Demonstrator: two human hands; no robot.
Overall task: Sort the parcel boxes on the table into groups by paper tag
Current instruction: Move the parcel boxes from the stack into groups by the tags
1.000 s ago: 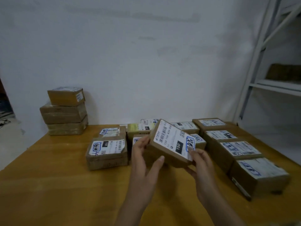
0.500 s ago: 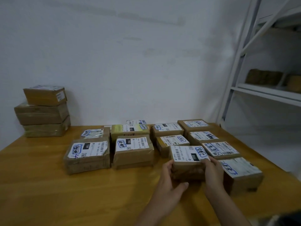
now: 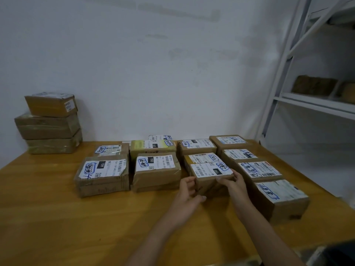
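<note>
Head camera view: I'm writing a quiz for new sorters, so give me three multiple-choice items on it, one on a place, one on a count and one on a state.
1. Where is the stack of boxes? A. at the table's back left corner B. on a chair C. in a cart
2. How many boxes are in it? A. two B. three C. five
3. The box between the left hand and right hand lies: A. tag down B. tag up C. opened

Answers: A, it stands by the wall; B, three lie one on another; B, its white tag faces up.

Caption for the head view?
Left hand and right hand hold a tagged parcel box on the wooden table among other labelled boxes.
</note>
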